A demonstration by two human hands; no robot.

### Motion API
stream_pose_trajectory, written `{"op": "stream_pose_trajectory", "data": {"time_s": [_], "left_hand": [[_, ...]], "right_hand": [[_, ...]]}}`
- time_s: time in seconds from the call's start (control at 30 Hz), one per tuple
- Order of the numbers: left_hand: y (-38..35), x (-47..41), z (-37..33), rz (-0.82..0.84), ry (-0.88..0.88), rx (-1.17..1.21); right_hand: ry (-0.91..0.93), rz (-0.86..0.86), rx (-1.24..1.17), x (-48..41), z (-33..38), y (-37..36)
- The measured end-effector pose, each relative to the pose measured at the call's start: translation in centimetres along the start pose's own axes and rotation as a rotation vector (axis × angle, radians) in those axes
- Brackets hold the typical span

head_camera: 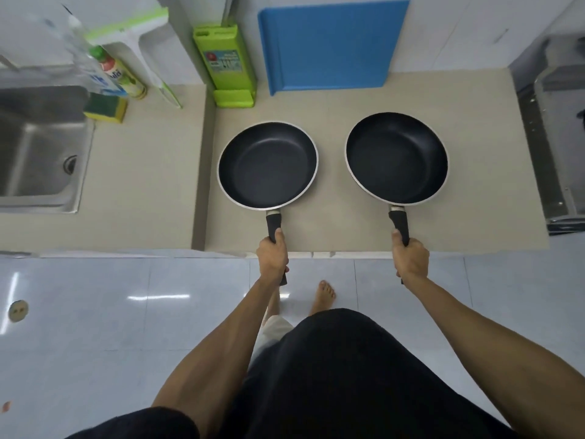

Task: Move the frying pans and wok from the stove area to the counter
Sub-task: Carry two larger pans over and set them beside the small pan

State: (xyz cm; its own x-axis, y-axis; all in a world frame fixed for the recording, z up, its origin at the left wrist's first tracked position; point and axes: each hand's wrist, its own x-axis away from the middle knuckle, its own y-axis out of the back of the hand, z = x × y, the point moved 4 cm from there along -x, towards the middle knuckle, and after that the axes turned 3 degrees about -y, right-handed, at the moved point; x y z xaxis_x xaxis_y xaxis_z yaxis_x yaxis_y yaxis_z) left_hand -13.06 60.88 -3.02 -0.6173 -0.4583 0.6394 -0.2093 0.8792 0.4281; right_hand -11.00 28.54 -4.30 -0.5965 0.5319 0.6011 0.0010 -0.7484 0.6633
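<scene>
Two black non-stick frying pans with pale rims are side by side over the beige counter (332,223). My left hand (273,258) is shut on the black handle of the left frying pan (267,164). My right hand (410,258) grips the handle of the right frying pan (397,158). Both handles point toward me over the counter's front edge. Whether the pans rest on the counter or hover just above it is unclear. No wok is in view. A strip of the steel stove (550,128) shows at the far right edge.
A blue cutting board (329,45) leans on the back wall behind the pans, with a green knife block (226,61) to its left. Farther left are a steel sink (38,147), a sponge (106,107) and dish soap bottles (118,72). My bare feet stand on glossy floor tiles.
</scene>
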Motion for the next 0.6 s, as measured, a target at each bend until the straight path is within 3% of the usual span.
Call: {"op": "stream_pose_trajectory", "data": {"time_s": [0.27, 0.6], "left_hand": [[4.6, 2.2, -1.6, 0.011, -0.138, -0.095], [17.8, 4.8, -0.1, -0.118, -0.273, 0.118]], "right_hand": [[0.125, -0.053, 0.085, 1.4, 3.2, 3.9], [0.304, 0.019, 0.115, 9.6, 10.0, 2.0]]}}
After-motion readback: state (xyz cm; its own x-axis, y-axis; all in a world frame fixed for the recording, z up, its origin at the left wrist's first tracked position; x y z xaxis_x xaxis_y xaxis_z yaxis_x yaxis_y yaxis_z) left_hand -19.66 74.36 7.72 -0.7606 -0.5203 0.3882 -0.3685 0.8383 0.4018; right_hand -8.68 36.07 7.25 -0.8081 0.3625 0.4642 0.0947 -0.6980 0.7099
